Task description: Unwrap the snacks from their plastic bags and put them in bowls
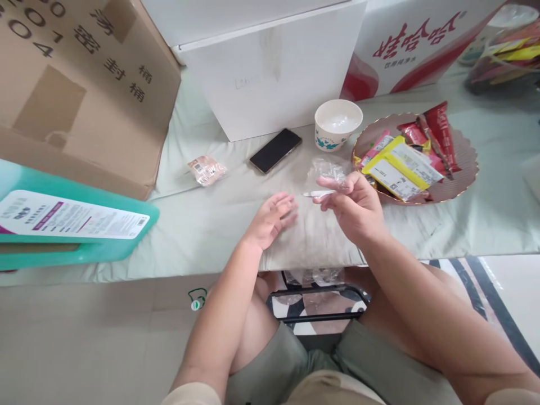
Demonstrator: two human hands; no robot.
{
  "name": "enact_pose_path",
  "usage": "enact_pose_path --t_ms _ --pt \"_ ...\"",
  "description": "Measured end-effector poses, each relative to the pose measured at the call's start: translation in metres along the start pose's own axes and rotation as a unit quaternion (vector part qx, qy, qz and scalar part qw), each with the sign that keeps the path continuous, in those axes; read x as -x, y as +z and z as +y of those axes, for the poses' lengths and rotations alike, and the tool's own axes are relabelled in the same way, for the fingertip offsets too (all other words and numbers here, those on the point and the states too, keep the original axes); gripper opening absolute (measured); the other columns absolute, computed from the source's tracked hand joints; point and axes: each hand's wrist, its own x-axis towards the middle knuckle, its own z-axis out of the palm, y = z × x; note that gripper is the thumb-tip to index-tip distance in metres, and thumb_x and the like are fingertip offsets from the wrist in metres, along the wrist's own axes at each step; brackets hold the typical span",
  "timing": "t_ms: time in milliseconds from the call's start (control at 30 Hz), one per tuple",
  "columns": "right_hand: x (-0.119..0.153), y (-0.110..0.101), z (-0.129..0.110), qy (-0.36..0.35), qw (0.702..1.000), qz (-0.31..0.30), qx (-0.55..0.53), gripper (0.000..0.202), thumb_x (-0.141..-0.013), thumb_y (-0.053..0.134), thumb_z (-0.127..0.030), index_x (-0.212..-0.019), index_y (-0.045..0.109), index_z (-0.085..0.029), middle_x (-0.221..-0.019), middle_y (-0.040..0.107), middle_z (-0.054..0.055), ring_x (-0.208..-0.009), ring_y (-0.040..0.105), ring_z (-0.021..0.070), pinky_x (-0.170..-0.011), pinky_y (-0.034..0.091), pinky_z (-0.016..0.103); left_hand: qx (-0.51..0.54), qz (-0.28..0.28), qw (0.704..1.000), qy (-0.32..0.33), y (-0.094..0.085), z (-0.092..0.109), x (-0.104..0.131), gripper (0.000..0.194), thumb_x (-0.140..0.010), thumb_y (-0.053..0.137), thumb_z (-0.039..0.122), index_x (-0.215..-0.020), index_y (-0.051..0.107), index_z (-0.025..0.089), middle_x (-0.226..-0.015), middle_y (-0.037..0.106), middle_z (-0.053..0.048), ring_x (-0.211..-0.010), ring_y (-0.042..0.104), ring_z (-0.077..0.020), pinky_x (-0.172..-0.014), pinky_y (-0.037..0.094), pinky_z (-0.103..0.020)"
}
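I have the left hand near the centre of my view, fingers loosely parted and partly blurred. The right hand is at 3 o'clock, thumb and fingers pinched on a slim white stick. The two hands are apart. Under them I see a surface draped in wrinkled pale green cloth. At 10 a big cardboard box bears dark printed characters; at 12 stands a white box, with a red-and-white box beside it between 1 and 2. A green jug with a white label sits at 9, on the near side of the cardboard. Between 2 and 3 I get a scalloped tray holding yellow and red packets. A leaf-printed bowl is between 1 and 2, just beside the tray. A dark-screened phone lies flat at 12, in front of the white box. At 2, crumpled clear wrap shows just beyond the right fingers; I cannot tell whether they touch. A small pinkish sachet lies at 10. The stick's narrow tip points to 9, near the left fingertips.
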Motion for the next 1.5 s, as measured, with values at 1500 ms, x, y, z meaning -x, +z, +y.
enact_pose_path --t_ms 1500 --pt "-0.018 -0.012 0.026 -0.148 0.966 -0.006 0.212 0.021 -0.083 0.053 -0.016 -0.084 0.072 -0.024 -0.113 0.074 0.004 -0.050 0.060 0.0085 -0.053 0.052 0.029 -0.163 -0.062 0.983 0.064 -0.011 0.013 -0.027 0.040 -0.072 0.080 0.042 -0.100 0.063 0.018 -0.082 0.078 -0.006 -0.065 0.074 -0.0186 -0.057 0.051 -0.024"
